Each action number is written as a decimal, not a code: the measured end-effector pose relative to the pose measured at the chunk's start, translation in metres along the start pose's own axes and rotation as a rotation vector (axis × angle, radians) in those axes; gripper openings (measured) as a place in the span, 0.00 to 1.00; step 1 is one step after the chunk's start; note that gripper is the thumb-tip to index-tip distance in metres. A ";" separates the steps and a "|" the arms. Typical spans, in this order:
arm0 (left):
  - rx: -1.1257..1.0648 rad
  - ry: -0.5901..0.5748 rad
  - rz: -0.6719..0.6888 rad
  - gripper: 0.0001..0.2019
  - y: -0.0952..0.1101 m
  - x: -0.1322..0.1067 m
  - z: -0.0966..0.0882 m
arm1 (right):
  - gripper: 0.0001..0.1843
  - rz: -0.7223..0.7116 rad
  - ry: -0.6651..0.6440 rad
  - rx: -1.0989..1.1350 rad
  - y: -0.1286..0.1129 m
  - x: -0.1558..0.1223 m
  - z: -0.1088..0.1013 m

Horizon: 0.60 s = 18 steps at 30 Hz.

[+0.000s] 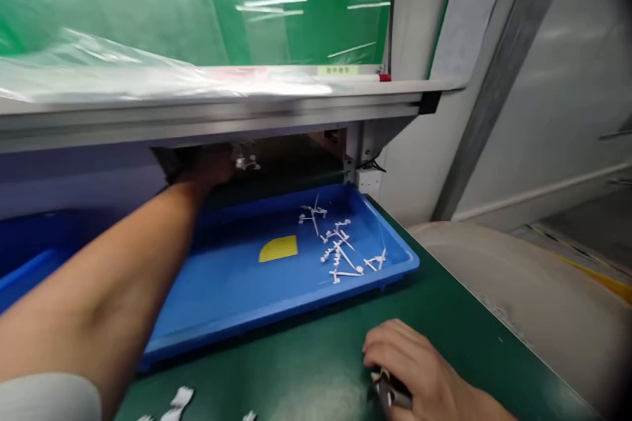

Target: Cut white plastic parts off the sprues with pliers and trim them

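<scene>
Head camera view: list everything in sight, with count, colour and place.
shallow tray: one, blue, on the bench mat
tray: one, blue, far left, partly behind the left arm
bench mat: one, green, under the trays
moulded parts: several, white, in the shallow tray
card: one, yellow, in the shallow tray
loose parts: several, white, on the mat at the bottom edge
shelf rail: one, aluminium, above the trays
plastic sheet: one, clear, on the shelf
clipboard: one, green with white paper, on the upper right wall
small part: one, pale, beside the left hand
small object: one, dark, in the right hand
left hand: one, reaching under the shelf
right hand: one, over the mat
sleeve: one, pale grey, on the left arm
</scene>
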<state>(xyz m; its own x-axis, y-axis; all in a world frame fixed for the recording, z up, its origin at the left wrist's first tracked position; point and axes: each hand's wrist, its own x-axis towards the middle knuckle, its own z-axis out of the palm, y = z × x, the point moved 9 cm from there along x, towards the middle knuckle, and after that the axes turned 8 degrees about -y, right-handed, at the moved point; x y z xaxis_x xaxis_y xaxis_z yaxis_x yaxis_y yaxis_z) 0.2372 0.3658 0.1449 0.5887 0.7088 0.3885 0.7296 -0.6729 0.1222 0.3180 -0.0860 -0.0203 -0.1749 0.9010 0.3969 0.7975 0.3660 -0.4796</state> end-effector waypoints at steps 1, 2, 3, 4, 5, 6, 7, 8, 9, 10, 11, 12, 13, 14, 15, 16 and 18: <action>0.018 -0.059 -0.014 0.13 -0.004 0.009 0.007 | 0.12 0.008 -0.019 0.011 0.004 0.000 0.001; 0.037 -0.094 -0.030 0.13 -0.007 0.011 0.010 | 0.11 0.022 -0.027 0.018 0.008 -0.001 0.001; 0.052 -0.114 -0.039 0.14 -0.006 0.007 0.009 | 0.11 0.029 -0.017 0.023 0.010 -0.001 -0.003; 0.059 -0.105 -0.043 0.16 -0.002 -0.003 0.004 | 0.12 0.032 0.004 0.029 0.010 -0.002 -0.007; 0.059 -0.083 -0.040 0.19 0.006 -0.021 -0.003 | 0.13 0.027 0.033 0.034 0.008 -0.002 -0.013; 0.037 -0.066 -0.024 0.20 0.019 -0.046 -0.011 | 0.14 0.009 0.064 0.040 0.002 -0.002 -0.018; 0.007 -0.031 -0.020 0.21 0.033 -0.077 -0.019 | 0.17 -0.016 0.089 0.044 -0.007 0.000 -0.022; -0.060 -0.068 0.041 0.20 0.054 -0.112 -0.021 | 0.21 -0.052 0.110 0.051 -0.019 0.002 -0.025; -0.208 -0.144 0.107 0.19 0.076 -0.150 -0.019 | 0.26 -0.081 0.118 0.064 -0.032 0.007 -0.027; -0.348 -0.242 0.156 0.17 0.097 -0.191 -0.014 | 0.32 -0.097 0.121 0.093 -0.045 0.012 -0.027; -0.470 -0.364 0.194 0.15 0.118 -0.231 -0.007 | 0.37 -0.097 0.120 0.137 -0.058 0.019 -0.027; -0.589 -0.432 0.188 0.14 0.132 -0.267 -0.003 | 0.39 -0.064 0.104 0.196 -0.067 0.028 -0.026; -0.703 -0.522 0.165 0.12 0.143 -0.300 0.003 | 0.38 -0.020 0.086 0.264 -0.074 0.037 -0.023; -0.838 -0.570 0.110 0.12 0.148 -0.326 0.007 | 0.33 0.025 0.054 0.325 -0.080 0.046 -0.018; -0.960 -0.616 0.052 0.11 0.150 -0.347 0.011 | 0.26 0.058 0.022 0.377 -0.085 0.054 -0.012; -1.068 -0.664 -0.006 0.11 0.149 -0.363 0.016 | 0.20 0.073 -0.010 0.418 -0.090 0.060 -0.006; -1.226 -0.728 -0.094 0.10 0.140 -0.384 0.025 | 0.16 0.077 -0.055 0.470 -0.095 0.069 0.008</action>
<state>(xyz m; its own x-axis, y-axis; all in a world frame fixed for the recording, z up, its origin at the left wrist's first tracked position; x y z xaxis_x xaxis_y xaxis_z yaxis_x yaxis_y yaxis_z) 0.1221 0.0047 -0.0094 0.8743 0.4560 -0.1665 0.2392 -0.1063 0.9651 0.2255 -0.0566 0.0465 -0.1660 0.9362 0.3099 0.4645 0.3515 -0.8129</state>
